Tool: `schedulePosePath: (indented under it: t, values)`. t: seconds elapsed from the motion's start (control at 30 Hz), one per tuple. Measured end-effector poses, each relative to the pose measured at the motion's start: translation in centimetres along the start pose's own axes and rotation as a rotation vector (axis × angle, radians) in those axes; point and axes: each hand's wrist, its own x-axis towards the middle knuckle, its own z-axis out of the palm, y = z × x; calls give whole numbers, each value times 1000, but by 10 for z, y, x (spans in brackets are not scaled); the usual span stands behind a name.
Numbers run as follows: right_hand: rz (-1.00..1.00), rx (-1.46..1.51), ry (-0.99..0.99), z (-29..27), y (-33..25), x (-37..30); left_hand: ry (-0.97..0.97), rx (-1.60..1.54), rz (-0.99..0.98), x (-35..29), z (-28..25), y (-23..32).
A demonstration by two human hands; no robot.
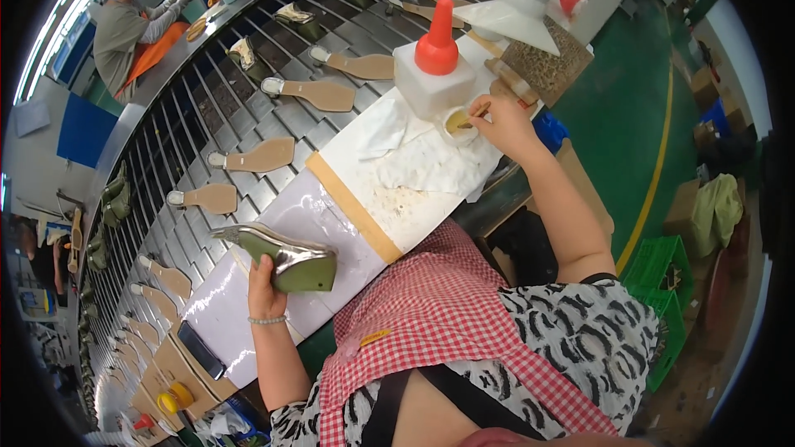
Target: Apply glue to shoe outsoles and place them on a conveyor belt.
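Observation:
My left hand is wrapped round a green shoe last with a shiny silver edge, held just above the pale plastic-covered part of the bench. My right hand pinches a thin brush. The brush's end is at the mouth of a small cup with yellowish liquid in it. Right behind the cup stands a white square bottle with a red nozzle cap. A crumpled white cloth lies around the cup's near side.
Beyond the bench runs a slatted metal conveyor carrying several tan shoe soles and green lasts. A white duct hood hangs by the bottle. A phone lies at the bench's left end. A masked person sits across the conveyor.

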Motion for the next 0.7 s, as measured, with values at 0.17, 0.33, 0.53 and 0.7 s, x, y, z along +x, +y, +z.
schedulePosePath:
  t: [0.17,0.33,0.53,0.7]
  values:
    - [38,16,-40,8,10,-1,-144,-164,226,4,42,25]
    - [241,773,17,7,39,-10,-17,146,514,9,68,15]
    - [705,1290,33,21,50,-21,-43,429,726,5,92,-13]
    - [895,1302,90,33,60,-22,-113,569,787,-4,94,-9]
